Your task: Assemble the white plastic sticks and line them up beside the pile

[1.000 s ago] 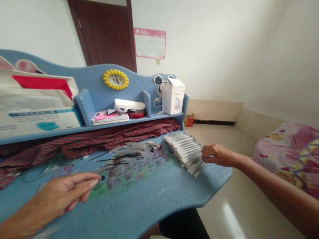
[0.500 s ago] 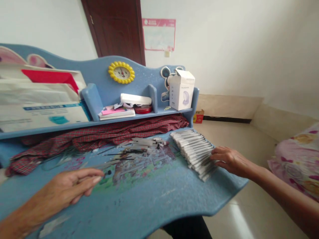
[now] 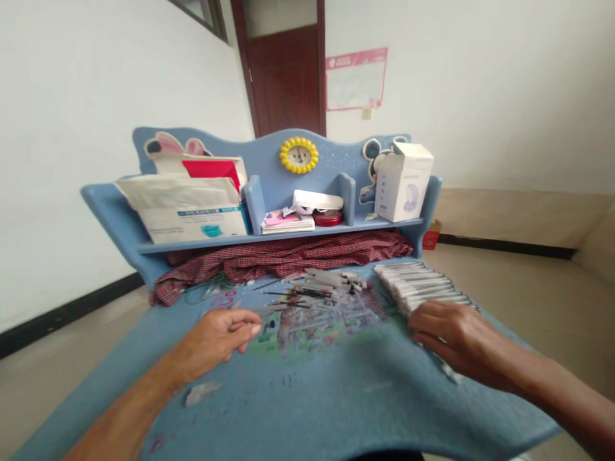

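My left hand (image 3: 225, 336) hovers over the left-middle of the blue table, thumb and fingers pinched together. What the pinch holds is too small to make out; a small dark piece (image 3: 270, 324) shows just beyond the fingertips. My right hand (image 3: 449, 333) lies over the near end of a row of white pens with dark ends (image 3: 413, 282), its fingers bent down and touching them. Those fingers hide part of the row, and what they grip is out of sight. Between the hands, farther back, is a loose heap of pen parts (image 3: 319, 288), clear tubes and thin black pieces.
A red checked cloth (image 3: 288, 254) lies under the shelf. On the shelf stand a mask box (image 3: 192, 218), notebooks (image 3: 288, 224), a round red tin (image 3: 328, 219) and a white carton (image 3: 403, 182). A scrap of clear plastic (image 3: 202, 392) lies near my left forearm.
The view has swung left, so everything appears farther right. My right hand has come nearer over the row's front end. My left hand keeps its pinch at about the same spot above the table.
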Tool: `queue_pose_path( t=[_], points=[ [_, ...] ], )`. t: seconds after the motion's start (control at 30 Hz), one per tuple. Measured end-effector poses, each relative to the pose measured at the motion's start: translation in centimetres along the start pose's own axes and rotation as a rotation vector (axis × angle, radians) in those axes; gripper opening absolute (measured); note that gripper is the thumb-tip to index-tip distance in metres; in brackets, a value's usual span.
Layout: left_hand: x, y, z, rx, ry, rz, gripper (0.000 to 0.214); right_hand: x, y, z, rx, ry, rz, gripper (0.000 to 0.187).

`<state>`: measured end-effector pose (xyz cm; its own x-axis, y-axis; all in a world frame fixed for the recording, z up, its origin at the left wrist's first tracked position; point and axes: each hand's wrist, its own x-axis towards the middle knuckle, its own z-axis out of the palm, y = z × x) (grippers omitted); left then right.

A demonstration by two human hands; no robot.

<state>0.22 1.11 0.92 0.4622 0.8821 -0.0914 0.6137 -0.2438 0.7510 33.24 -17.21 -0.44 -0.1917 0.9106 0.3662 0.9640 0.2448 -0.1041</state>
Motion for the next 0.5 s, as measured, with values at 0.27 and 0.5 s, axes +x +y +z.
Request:
queue_pose_path(
  t=[0.27,0.5],
  points=[
    [-0.1,-0.4,-0.6,0.037,0.013,0.041,0.037,10.7,-3.0,3.1,-0.269,-0.302,0.166,0.021],
    [-0.1,-1.1,-0.8,0.035,0.033,0.104,0.027,15.7,-3.0,5.7,-0.354,-0.311,0.26,0.025]
  ],
)
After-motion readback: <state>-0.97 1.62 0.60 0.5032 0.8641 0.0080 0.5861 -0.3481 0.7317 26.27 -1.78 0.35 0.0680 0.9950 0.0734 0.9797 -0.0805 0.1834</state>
